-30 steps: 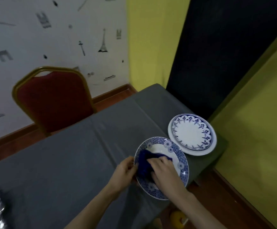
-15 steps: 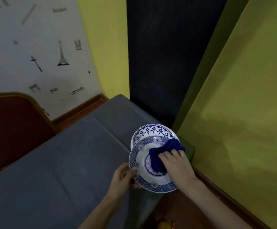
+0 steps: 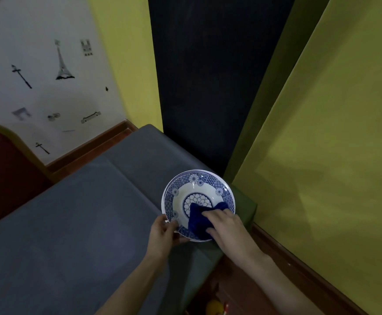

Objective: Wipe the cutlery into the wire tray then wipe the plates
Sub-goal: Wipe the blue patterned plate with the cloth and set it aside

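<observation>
Yellow, blurred and only partly in view, a small object is lying on the floor at the near edge of the frame, below the counter corner. Just above it, two bare forearms are reaching forward over the grey-covered counter.

The left hand is gripping the near-left rim of the blue-and-white plate; its fingers are curling around the edge, with the thumb lying on the patterned border. The right hand is resting on a dark blue cloth, with the fingers bent over the fabric and pressing it against the near-right part of the plate's inner surface. The cloth is covering part of the patterned border and touching the central medallion.

The plate is sitting at the right-hand corner of the counter, close to the edge. Whether it is resting flat on the cover or on another plate cannot be determined.

Further left, the red back of a chair with a gold-coloured frame is standing against the far side of the counter. Beyond it, a white wall printed with small dark motifs, including a tower, is meeting a brown skirting board. A dark panel is rising behind the counter corner, and yellow-green walls are flanking it on either side.
</observation>
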Motion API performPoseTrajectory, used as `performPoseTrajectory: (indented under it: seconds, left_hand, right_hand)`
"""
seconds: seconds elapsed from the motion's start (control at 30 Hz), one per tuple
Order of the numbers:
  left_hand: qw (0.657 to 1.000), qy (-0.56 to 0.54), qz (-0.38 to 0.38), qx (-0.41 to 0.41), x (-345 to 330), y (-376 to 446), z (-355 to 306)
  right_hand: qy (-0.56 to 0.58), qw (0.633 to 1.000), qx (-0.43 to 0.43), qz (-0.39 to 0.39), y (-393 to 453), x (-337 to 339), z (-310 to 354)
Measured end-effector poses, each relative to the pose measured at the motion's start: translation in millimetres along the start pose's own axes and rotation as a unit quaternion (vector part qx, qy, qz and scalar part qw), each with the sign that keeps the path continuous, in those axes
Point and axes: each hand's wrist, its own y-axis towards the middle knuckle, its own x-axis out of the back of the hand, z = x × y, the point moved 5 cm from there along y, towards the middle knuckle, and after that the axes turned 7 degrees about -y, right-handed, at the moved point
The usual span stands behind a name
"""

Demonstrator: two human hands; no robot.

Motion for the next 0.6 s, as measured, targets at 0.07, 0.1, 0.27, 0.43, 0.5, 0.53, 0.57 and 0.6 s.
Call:
performPoseTrajectory:
  seconds: [0.07,0.1,0.27,0.43,0.5,0.53,0.57,0.6]
  left_hand:
    - [1.000,0.013,-0.006,0.002,0,3,-1]
    - [1.000,0.010,-0.009,0.007,0,5,-1]
    - [0.991,0.126,-0.038,-0.004,2,16,-6]
    - [0.900,0.426,-0.046,-0.076,9,31,-29]
    - [0.852,0.517,-0.029,-0.079,13,36,-32]
    - [0.846,0.529,-0.015,-0.072,13,38,-30]
    - [0.847,0.528,-0.002,-0.063,13,39,-29]
    - [0.847,0.528,0.006,-0.061,12,39,-28]
  right_hand:
    - [0.026,0.999,0.001,-0.029,2,1,2]
    - [0.037,0.998,0.000,-0.040,2,3,3]
    - [0.086,0.994,-0.018,-0.063,3,7,2]
    - [0.104,0.991,-0.022,-0.080,0,12,4]
    - [0.107,0.990,-0.020,-0.086,0,15,9]
    - [0.108,0.990,-0.020,-0.087,0,16,12]
    - [0.108,0.990,-0.018,-0.086,-1,17,16]
    - [0.107,0.991,-0.015,-0.084,-1,17,19]
